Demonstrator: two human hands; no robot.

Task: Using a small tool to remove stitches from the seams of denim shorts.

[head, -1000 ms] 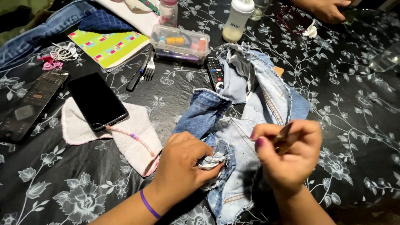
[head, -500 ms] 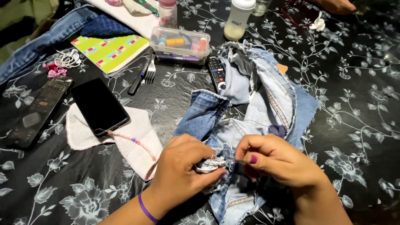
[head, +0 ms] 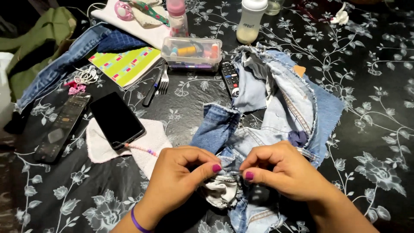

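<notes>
Fingers of both hands are pinched narrow on the frayed denim garment (head: pixel 276 116), the left hand (head: pixel 181 177) and right hand (head: pixel 284 170) meeting thumb to thumb at a bunched fold where pale lining shows, at the near edge of the dark flowered tablecloth (head: pixel 379 108). Whether a needle or thread sits between them I cannot tell. To my eye the work goes best with the fold held taut between the pinches, the loose cloth kept flat, well apart from the phone (head: pixel 116 121) and the clear box of thread spools (head: pixel 192 52).
</notes>
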